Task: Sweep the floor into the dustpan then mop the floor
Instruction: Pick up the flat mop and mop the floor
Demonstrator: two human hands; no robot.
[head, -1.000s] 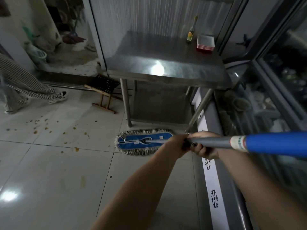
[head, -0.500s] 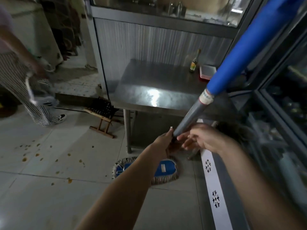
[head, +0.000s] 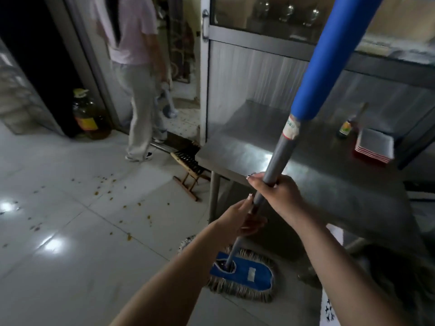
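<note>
Both hands grip the mop handle (head: 277,158), right hand (head: 276,195) wrapped above, left hand (head: 237,220) closed lower and nearer the flat mop head (head: 244,275) below them. With the pole nearly upright, the scattered crumbs (head: 110,191) lie left, so I'd expect the head to swing that way.

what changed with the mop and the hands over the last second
The blue-and-grey mop handle swung from nearly level to steeply upright, and the blue fringed mop head slid back from under the steel table toward the person. The other person walked to the doorway. Both the left hand and right hand kept their grip.
</note>
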